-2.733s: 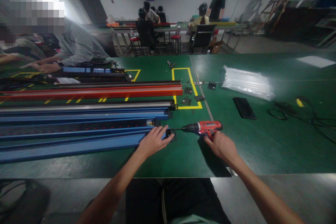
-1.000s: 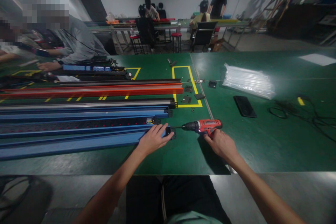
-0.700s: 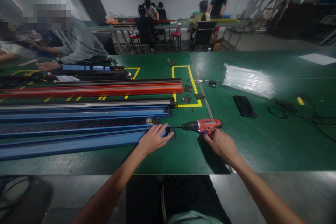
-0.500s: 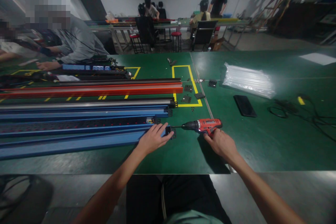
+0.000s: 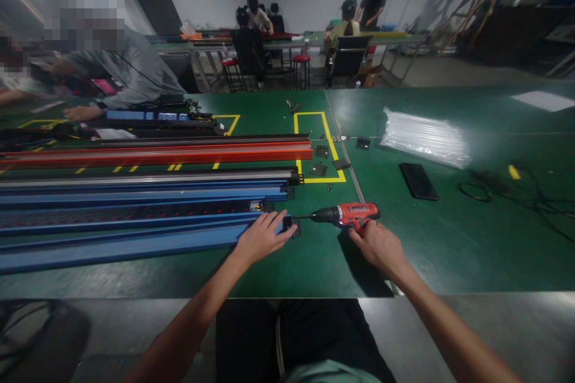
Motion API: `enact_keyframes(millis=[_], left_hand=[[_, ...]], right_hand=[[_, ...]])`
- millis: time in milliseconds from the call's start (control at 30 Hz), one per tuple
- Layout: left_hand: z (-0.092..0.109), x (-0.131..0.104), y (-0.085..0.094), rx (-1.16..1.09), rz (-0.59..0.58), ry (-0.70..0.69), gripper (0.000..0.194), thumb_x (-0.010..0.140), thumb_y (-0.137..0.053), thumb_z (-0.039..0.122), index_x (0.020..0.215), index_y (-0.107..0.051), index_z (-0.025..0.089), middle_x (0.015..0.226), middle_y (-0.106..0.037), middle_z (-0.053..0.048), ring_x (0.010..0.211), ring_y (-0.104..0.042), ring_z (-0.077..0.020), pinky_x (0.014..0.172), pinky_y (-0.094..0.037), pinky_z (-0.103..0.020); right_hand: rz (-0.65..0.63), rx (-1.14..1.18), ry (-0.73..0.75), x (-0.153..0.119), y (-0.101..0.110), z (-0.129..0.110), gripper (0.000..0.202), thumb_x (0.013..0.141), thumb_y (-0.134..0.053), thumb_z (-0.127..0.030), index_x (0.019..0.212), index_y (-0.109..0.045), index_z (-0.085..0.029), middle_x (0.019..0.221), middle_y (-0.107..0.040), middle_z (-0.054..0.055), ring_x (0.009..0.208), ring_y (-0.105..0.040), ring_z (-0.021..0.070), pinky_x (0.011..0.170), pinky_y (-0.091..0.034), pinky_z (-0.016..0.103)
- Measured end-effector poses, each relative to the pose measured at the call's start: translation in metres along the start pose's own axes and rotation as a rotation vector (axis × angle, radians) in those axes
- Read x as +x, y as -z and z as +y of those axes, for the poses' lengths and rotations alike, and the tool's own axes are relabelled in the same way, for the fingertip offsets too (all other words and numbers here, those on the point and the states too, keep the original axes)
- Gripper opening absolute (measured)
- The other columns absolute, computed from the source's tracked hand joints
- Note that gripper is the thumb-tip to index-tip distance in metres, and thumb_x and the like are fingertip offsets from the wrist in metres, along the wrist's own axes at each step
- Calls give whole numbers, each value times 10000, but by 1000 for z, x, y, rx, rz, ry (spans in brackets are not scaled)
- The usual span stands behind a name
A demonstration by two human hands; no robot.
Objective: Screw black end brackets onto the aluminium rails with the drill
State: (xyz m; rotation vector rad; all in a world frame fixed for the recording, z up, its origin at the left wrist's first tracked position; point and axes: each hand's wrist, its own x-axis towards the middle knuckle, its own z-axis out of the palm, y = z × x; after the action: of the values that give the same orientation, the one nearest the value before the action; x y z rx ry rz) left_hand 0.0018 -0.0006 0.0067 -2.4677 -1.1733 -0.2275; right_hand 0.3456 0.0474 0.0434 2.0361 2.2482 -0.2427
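Observation:
My right hand (image 5: 380, 245) is wrapped around the handle of a red and black cordless drill (image 5: 358, 213). The drill points left, and its long thin bit (image 5: 302, 216) reaches the black end cap (image 5: 295, 228) of the nearest blue rail (image 5: 179, 240). Across that rail's right end lies my left hand (image 5: 263, 236), gripping it with the fingers over the top close to the bit's tip. Just behind is another blue channel (image 5: 157, 213) with a dark strip inside. Whether a screw sits at the tip is too small to tell.
More blue, black and orange rails (image 5: 179, 152) lie parallel behind. Small black plates (image 5: 321, 151) are scattered near yellow tape. To the right are a black phone-like slab (image 5: 418, 181), a clear-wrapped bundle (image 5: 424, 137) and cables (image 5: 494, 185). A person in grey (image 5: 139, 66) works at the left.
My hands, the drill and the rail hold practically the same position. At the far left, the person in grey has shifted an arm, and something pink shows beside them.

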Motion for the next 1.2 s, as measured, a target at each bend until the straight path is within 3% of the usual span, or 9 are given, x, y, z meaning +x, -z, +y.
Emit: enact_keyframes(millis=[433, 933, 1200], left_hand=[[0, -2, -2, -4, -6, 5, 475, 993, -612, 380, 1456, -517, 333, 1495, -555, -173, 1258, -620, -315, 1021, -496, -485], [0, -1, -4, -11, -23, 7, 493, 981, -633, 376, 1459, -513, 337, 1500, -551, -169, 1260, -616, -312, 1020, -493, -487], [0, -1, -3, -26, -13, 4, 475, 992, -614, 370, 1455, -519, 329, 1509, -542, -181, 1258, -616, -319, 1026, -477, -492]], right_hand=[[8, 27, -53, 0, 3, -4, 575, 969, -475, -617, 1035, -656, -76, 977, -740, 221, 900, -740, 338, 740, -505, 389], [-9, -26, 3, -1, 3, -2, 524, 1015, -442, -557, 1054, -651, -78, 992, -738, 218, 928, -737, 326, 771, -507, 379], [3, 34, -46, 1, 2, -2, 522, 979, -476, -596, 1005, -659, -108, 961, -748, 201, 893, -743, 322, 749, -507, 377]])
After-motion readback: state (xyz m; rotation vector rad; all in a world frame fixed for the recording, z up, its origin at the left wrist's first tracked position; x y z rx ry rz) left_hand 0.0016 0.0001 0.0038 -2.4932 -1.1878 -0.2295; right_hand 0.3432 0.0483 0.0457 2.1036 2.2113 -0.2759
